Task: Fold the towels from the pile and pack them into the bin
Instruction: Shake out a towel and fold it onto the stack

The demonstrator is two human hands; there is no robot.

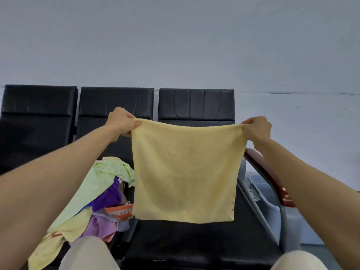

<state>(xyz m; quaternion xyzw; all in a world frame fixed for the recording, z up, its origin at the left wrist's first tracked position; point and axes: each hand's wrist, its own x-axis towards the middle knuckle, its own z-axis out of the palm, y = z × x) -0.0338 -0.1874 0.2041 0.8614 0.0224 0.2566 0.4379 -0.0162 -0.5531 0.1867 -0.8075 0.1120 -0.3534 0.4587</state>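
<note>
- Both hands busy: left hand (121,121) pinches the top-left corner of the yellow towel (185,168), and right hand (257,127) pinches the top-right corner. Fingers are curled round the hem on each side.
- The towel hangs open as one flat layer with no fold in it yet. It is held in the air over the right part of the surface (185,242).
- Key relation: the top edge runs left-right, pulled nearly level between the hands, and the cloth drops straight down from them. Neither hand is nearer, one corner each.
- The bottom edge hangs free. It looks just clear of the surface, but the gap is hard to judge from this angle.
- Arm pose: both arms reach forward, almost straight, with the hands well apart at the level of the backrests.
- The pile (101,191) of mixed-colour towels sits toward the left edge of the surface, under the left forearm.
- The bin (262,187) sits low, off the right edge past the armrest (272,178), on the right hand's side. Contents not visible.
- Judgement: first fold comes next, likely by bringing the corners together or lowering the towel onto the surface.
</note>
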